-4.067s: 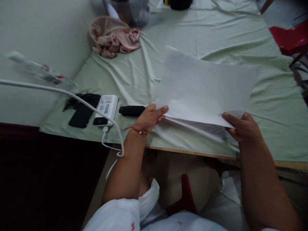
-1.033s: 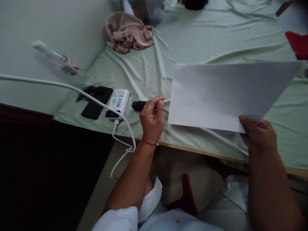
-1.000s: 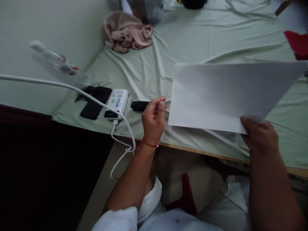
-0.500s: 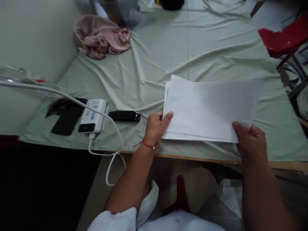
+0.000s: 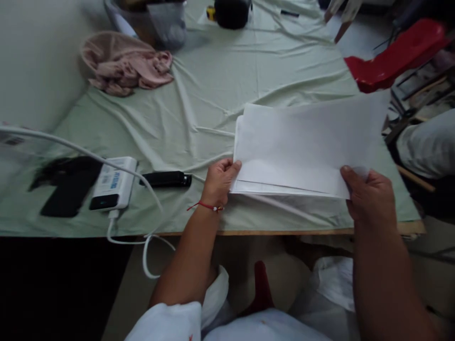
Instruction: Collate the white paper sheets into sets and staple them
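Note:
A thin stack of white paper sheets (image 5: 302,147) lies over the near edge of a table covered in pale green cloth (image 5: 220,85). My left hand (image 5: 218,180), with a red thread at the wrist, pinches the stack's near left corner. My right hand (image 5: 369,199) grips the near right corner, thumb on top, and lifts the top sheet's right side slightly off the table.
Left of my left hand lie a black stapler-like bar (image 5: 165,179), a white power bank (image 5: 113,183) with a white cable (image 5: 71,149), and a dark phone (image 5: 66,187). A pink cloth (image 5: 124,64) and containers sit at the back. A red chair (image 5: 394,49) stands right.
The sheet that my right hand held up in the air has come down onto the stack. My left hand moved from hovering near the black bar to gripping the stack's left corner.

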### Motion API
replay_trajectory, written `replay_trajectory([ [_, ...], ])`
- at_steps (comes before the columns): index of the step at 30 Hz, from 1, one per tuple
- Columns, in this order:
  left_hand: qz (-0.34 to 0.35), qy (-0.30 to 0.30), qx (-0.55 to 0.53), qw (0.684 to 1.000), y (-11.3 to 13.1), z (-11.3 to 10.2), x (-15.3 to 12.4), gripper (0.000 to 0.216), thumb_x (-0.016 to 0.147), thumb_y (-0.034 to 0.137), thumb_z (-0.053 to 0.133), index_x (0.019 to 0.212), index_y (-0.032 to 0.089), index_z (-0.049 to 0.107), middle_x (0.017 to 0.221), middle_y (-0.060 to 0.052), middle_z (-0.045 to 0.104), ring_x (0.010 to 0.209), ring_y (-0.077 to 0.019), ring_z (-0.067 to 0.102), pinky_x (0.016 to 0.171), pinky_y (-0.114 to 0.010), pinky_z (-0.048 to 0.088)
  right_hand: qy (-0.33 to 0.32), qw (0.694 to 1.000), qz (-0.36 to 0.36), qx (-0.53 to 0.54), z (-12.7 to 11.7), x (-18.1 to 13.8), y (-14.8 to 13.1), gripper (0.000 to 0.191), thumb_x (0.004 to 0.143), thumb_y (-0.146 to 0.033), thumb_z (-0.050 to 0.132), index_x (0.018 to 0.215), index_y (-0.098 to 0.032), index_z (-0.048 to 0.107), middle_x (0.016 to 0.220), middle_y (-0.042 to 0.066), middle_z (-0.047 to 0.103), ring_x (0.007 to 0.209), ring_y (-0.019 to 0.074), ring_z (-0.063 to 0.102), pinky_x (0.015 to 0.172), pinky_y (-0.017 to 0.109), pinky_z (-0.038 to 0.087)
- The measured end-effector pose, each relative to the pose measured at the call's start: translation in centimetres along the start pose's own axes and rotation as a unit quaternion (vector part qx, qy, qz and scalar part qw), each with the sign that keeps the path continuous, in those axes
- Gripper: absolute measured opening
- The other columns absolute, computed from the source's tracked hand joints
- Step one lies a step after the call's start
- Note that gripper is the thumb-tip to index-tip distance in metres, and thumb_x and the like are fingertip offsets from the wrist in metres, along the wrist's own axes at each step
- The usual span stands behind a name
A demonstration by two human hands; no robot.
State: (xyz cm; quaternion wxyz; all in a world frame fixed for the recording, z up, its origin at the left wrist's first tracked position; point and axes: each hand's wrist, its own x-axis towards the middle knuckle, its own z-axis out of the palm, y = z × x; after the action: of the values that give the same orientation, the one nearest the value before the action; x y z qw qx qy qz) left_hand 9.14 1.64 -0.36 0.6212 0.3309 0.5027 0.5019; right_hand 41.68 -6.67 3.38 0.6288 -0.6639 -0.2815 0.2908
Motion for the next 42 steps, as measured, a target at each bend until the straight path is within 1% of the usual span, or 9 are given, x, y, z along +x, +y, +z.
replay_trajectory([
  [5,0.048,0.023,0.003,0.999,-0.2,-0.6,0.5,0.056,0.067,0.054,0.116,0.078,0.025,0.07,0.068,0.007,0.066,0.074,-0.017,0.066,0.074,-0.028,0.054,-0.04,0.999,-0.018,-0.01,2.2,1.7,-0.9,0.048,0.066,-0.047,0.118,0.083,-0.024,0.081,0.079,-0.003,0.078,0.07,0.0146,0.066,0.064,0.027,0.056],
  [11,0.109,0.096,0.04,0.989,-1.0,-2.1,1.5,0.039,0.078,0.049,0.103,0.084,0.026,0.072,0.08,0.004,0.076,0.082,-0.018,0.071,0.081,-0.029,0.057,-0.121,0.991,0.051,-0.033,4.2,2.8,2.9,0.043,0.067,-0.052,0.114,0.076,-0.028,0.08,0.074,-0.002,0.077,0.068,0.0171,0.065,0.06,0.029,0.056],
  [16,0.071,0.055,0.051,0.995,-1.6,-1.6,1.9,0.039,0.073,0.047,0.101,0.091,0.027,0.073,0.085,-0.001,0.082,0.099,-0.0279,0.083,0.092,-0.039,0.068,-0.091,0.995,0.033,-0.02,3.7,4.0,4.6,0.035,0.065,-0.043,0.108,0.086,-0.028,0.085,0.083,-0.001,0.082,0.074,0.0174,0.069,0.066,0.029,0.059],
  [20,0.051,0.05,0.076,0.995,-1.6,-1.2,1.7,0.041,0.071,0.047,0.102,0.094,0.027,0.075,0.081,-0.002,0.08,0.092,-0.0282,0.081,0.085,-0.038,0.066,-0.069,0.996,0.046,-0.016,3.4,4.4,5.1,0.03,0.065,-0.041,0.106,0.083,-0.031,0.084,0.083,-0.001,0.08,0.077,0.0205,0.072,0.068,0.032,0.062],
  [24,0.069,0.096,0.114,0.986,-1.7,-1.3,1.7,0.041,0.073,0.049,0.103,0.094,0.027,0.076,0.074,0.002,0.071,0.079,-0.0227,0.071,0.075,-0.033,0.057,-0.063,0.997,0.047,-0.017,3.9,4.1,5.2,0.028,0.067,-0.042,0.106,0.083,-0.032,0.085,0.082,0.0,0.08,0.078,0.0217,0.072,0.068,0.034,0.065],
  [29,0.102,0.166,0.099,0.976,-2.0,-1.5,2.4,0.044,0.075,0.056,0.101,0.093,0.027,0.072,0.08,0.003,0.07,0.085,-0.0212,0.071,0.079,-0.032,0.057,-0.037,0.998,0.039,0.019,5.5,3.2,4.3,0.021,0.071,-0.036,0.099,0.083,-0.029,0.085,0.088,-0.001,0.084,0.08,0.019,0.073,0.073,0.032,0.066],
  [33,0.08,0.139,0.075,0.984,-1.6,-1.6,2.2,0.05,0.074,0.059,0.103,0.1,0.025,0.077,0.081,0.002,0.072,0.084,-0.0215,0.073,0.08,-0.033,0.058,0.012,0.998,0.028,0.048,5.6,3.1,3.9,0.028,0.064,-0.034,0.1,0.081,-0.027,0.079,0.091,0.0,0.087,0.083,0.0187,0.077,0.082,0.034,0.069],
  [37,0.048,0.094,0.052,0.993,-0.9,-1.4,1.4,0.054,0.061,0.045,0.112,0.101,0.023,0.083,0.077,0.002,0.075,0.073,-0.0176,0.068,0.067,-0.029,0.054,0.022,0.998,0.012,0.052,4.9,3.5,4.0,0.033,0.062,-0.033,0.1,0.079,-0.027,0.072,0.087,-0.001,0.084,0.085,0.0199,0.078,0.087,0.036,0.07],
  [42,0.014,0.087,0.035,0.996,-0.7,-0.8,0.8,0.055,0.055,0.048,0.118,0.086,0.024,0.08,0.066,0.005,0.069,0.052,-0.011,0.048,0.043,-0.024,0.028,0.047,0.997,0.013,0.065,4.4,3.6,3.6,0.033,0.056,-0.031,0.1,0.076,-0.026,0.075,0.083,-0.003,0.084,0.082,0.0169,0.076,0.09,0.033,0.071],
])
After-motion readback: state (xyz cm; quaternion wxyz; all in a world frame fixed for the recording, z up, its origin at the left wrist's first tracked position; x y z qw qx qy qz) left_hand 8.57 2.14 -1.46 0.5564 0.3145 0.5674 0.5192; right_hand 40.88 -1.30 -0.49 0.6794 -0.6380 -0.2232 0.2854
